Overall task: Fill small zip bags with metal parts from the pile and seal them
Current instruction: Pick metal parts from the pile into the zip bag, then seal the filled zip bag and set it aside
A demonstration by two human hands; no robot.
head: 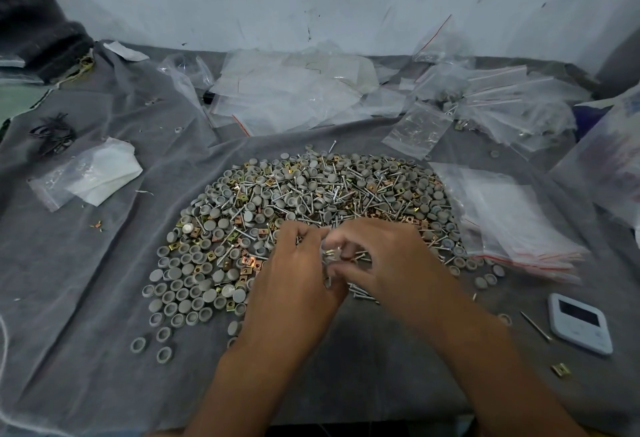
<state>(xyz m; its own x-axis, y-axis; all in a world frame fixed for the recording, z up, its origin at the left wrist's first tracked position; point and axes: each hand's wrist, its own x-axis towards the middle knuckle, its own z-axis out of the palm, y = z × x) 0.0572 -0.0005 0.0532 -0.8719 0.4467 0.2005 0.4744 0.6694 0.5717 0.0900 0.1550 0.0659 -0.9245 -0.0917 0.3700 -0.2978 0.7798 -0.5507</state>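
Hands together over the near edge of the pile (pixel 304 214), both mine. My left hand (pixel 294 273) and right hand (pixel 384 263) meet fingertip to fingertip, fingers curled around a small cluster of screws and metal bits (pixel 334 256) pinched between them; blur hides which hand carries most of it, and whether a bag is in there I cannot tell.

Pile: grey round caps, silver screws, brass-coloured square clips, spread on a grey cloth (pixel 86 332) covering the table. Loose caps trail off toward its near left.

Stack of empty zip bags (pixel 512 221) with red seal lines lies just right of the pile, touching its edge. Filled bags (pixel 498 104) heaped far right by the wall. More clear bags (pixel 294 90) lie behind the pile.

White device with a screen (pixel 579 324) near right; a single screw (pixel 536 325) beside it, a lone clip (pixel 560 369) nearer me.
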